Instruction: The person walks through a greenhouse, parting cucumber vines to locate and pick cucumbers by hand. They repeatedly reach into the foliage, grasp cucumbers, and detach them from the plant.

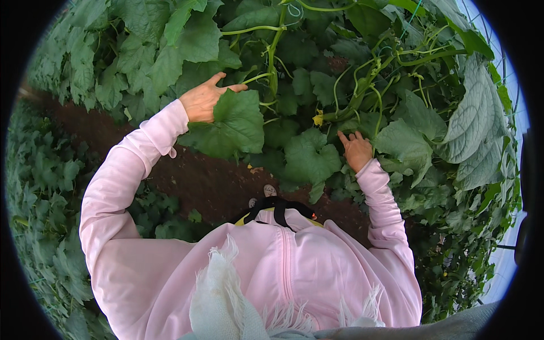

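Observation:
My left hand [203,98] reaches into the climbing vine, thumb and a finger spread, next to a thin leaf stalk [259,77]. A broad green leaf [231,127] overlaps part of that hand and hides the other fingers. The thick green vine stem [272,63] rises just beyond it. To the right, my right hand [357,149] is among the leaves with its fingers apart, and nothing shows in its grasp. A yellow flower [318,118] hangs up and left of its fingertips, by a thick green stem or fruit [346,114]; which one cannot be told.
Dense foliage [55,255] stands across a strip of brown soil [204,178] on the left. Large leaves [471,123] crowd the right side. A string tie [294,10] loops round the upper stem. Pale sheeting [505,255] shows at the far right.

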A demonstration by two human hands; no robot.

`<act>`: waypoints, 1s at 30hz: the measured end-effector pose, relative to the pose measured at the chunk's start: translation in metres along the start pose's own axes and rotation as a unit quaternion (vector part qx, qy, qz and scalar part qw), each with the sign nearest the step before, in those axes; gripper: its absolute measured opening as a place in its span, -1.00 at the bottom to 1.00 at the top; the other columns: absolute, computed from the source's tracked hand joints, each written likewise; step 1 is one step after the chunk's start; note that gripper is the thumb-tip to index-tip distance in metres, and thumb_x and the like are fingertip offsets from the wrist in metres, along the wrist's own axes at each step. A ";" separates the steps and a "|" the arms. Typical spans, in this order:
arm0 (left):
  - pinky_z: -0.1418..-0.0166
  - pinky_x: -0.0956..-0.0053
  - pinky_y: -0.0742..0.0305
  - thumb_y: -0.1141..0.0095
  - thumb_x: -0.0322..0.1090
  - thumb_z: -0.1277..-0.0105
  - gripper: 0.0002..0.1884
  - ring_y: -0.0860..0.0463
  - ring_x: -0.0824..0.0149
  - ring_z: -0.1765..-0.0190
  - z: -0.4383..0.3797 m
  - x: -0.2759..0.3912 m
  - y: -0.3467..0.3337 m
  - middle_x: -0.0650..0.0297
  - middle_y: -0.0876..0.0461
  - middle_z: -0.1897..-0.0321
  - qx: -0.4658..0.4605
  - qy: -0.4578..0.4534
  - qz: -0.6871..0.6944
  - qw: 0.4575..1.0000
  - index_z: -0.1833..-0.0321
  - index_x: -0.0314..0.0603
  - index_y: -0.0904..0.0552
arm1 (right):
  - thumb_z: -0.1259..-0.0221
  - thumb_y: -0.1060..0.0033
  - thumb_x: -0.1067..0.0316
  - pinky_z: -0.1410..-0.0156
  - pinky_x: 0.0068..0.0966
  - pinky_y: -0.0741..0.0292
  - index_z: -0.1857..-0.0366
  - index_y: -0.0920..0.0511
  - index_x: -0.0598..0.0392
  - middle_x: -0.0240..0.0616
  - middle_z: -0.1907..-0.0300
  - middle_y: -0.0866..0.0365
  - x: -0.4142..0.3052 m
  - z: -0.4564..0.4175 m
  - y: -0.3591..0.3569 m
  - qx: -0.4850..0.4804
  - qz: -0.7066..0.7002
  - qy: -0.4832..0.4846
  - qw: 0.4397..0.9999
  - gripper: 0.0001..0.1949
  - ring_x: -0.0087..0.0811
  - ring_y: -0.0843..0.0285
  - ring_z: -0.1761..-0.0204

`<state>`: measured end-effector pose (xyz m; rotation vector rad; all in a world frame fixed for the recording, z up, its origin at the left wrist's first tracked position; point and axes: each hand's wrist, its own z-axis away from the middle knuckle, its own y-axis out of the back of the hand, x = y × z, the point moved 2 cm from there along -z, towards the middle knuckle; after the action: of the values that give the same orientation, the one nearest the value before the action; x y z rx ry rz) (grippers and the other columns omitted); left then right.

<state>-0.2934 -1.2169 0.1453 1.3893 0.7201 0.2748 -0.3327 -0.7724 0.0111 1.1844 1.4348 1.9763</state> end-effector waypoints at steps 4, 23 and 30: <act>-0.58 -0.12 -0.16 -0.07 -0.12 -0.39 -0.52 -0.51 0.41 -0.38 -0.003 -0.001 0.001 0.30 -0.36 -0.50 -0.005 0.015 0.028 0.999 -0.38 0.19 -0.49 | -0.10 -0.48 0.19 -0.15 -0.19 -0.52 -0.47 -0.39 -0.26 -0.30 -0.03 -0.63 0.006 0.004 0.012 -0.046 -0.006 -0.004 0.999 -0.25 -0.21 -0.48 -0.29; -0.54 -0.04 -0.22 -0.01 -0.32 -0.37 -0.55 -0.19 0.33 -0.63 -0.014 0.028 0.042 0.33 -0.31 -0.55 -0.047 -0.012 0.042 0.998 -0.34 0.02 -0.50 | -0.06 -0.47 0.26 -0.32 -0.19 -0.47 -0.38 -0.46 0.07 -0.07 -0.06 -0.65 -0.017 -0.005 0.031 0.077 -0.164 0.017 0.983 -0.31 -0.09 -0.51 -0.24; -0.15 0.25 -0.64 -0.13 -0.57 -0.19 -0.54 -0.58 0.02 -0.32 -0.027 0.071 0.107 0.02 -0.46 -0.40 0.220 -0.022 0.190 0.957 -0.21 -0.31 -0.56 | -0.20 -0.34 0.36 -0.16 -0.26 -0.50 -0.07 -0.58 0.15 0.00 -0.01 -0.66 -0.008 -0.005 0.026 0.192 -0.339 0.060 0.919 -0.65 -0.04 -0.61 -0.06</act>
<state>-0.2313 -1.1346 0.2260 1.9567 0.4852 0.3997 -0.3292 -0.7912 0.0314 0.5652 2.0175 1.3338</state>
